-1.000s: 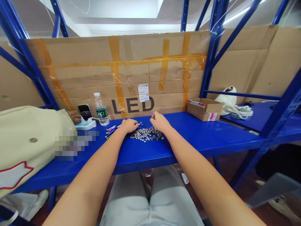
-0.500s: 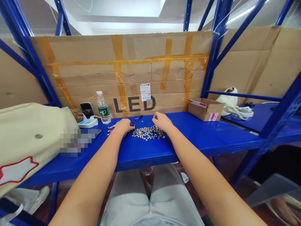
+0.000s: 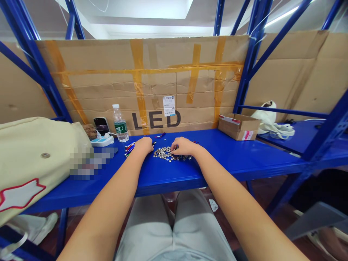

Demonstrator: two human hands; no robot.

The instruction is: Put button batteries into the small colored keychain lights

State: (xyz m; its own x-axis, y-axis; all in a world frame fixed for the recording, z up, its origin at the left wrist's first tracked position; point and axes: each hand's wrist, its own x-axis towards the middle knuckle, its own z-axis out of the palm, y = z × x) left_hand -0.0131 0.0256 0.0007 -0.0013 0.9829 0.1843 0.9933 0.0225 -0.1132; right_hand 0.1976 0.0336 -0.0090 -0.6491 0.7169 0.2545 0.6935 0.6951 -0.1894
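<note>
Blue shelf (image 3: 231, 159) with a cardboard wall (image 3: 108, 83) behind. Pile of shiny bits (image 3: 163, 154) mid-shelf, back from the front edge. Right hand (image 3: 183, 146) curled on the pile, left hand (image 3: 143, 145) curled beside it near pens (image 3: 129, 148); cannot tell any pinch. Bare blue to the right up to a box (image 3: 237, 127); bag (image 3: 35, 152) left.

At mid-frame, the right hand (image 3: 182, 146) rests on a pile of small metal pieces (image 3: 164, 154); the left hand (image 3: 143, 145) lies beside it on the blue worktop (image 3: 231, 156).

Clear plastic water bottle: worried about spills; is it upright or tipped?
Upright: the clear plastic water bottle stands on the blue metal shelf, white cap on top.
</note>
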